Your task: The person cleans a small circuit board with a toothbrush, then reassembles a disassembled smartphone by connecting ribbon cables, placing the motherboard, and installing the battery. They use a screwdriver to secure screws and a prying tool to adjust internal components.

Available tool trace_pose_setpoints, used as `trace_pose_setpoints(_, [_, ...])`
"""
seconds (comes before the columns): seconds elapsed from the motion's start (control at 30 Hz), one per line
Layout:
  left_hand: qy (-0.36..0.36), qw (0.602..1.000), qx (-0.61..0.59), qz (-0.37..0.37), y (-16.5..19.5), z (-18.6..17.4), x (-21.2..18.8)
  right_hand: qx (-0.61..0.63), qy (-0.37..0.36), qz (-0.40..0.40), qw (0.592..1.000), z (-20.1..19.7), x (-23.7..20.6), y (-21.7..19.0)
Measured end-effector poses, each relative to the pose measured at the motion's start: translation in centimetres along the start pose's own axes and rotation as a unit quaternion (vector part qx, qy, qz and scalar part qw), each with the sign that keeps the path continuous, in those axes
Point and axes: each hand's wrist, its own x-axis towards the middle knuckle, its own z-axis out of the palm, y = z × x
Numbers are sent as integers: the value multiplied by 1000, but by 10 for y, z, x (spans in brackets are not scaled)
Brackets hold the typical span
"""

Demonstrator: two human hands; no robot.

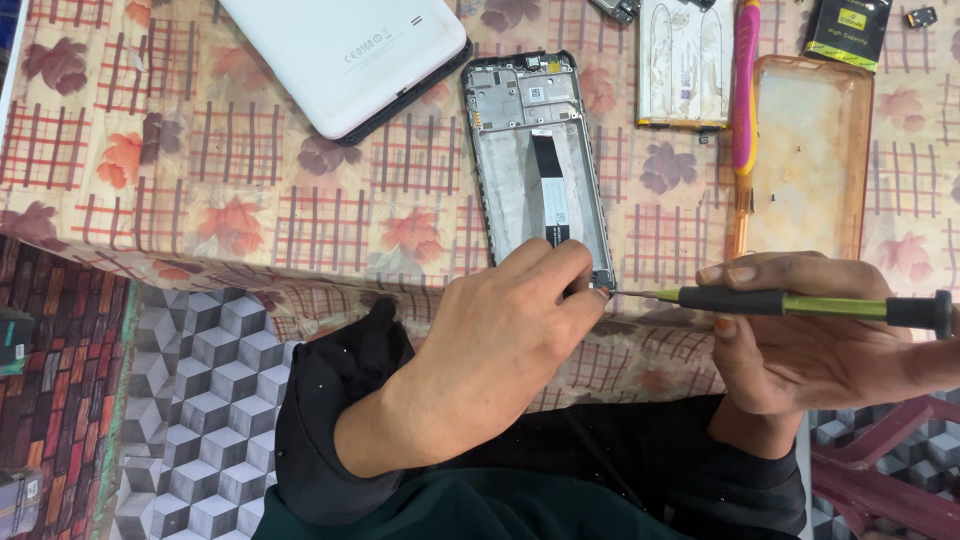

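An opened phone frame (535, 160), with its inner metal plate and a black ribbon cable showing, lies on the flowered tablecloth (250, 190). My left hand (500, 340) pinches the frame's near bottom corner with its fingertips. My right hand (800, 340) holds a green and black precision screwdriver (790, 302) sideways. The screwdriver's tip touches the frame's bottom corner, right beside my left fingertips.
A white phone back cover (345, 55) lies at the top left. A flat battery (685, 62), a pink-handled tool (745, 90), a clear orange phone case (810, 150) and a black packet (848, 30) lie at the top right. The table edge runs just below my hands.
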Motion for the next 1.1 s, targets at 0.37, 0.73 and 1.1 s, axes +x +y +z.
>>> trace_pose_setpoints(0.37, [-1,1000,-1,-2,0,1,0,35,5,-16,999,3,0,4])
trace_pose_setpoints(0.73, [3,1000,-2,0,-1,3,0,16,1,3,1000,1,-4,6])
trace_pose_setpoints(1.1, [-6,1000,-3,3,1,0,0,12,7,-8,1000,1,-6,6])
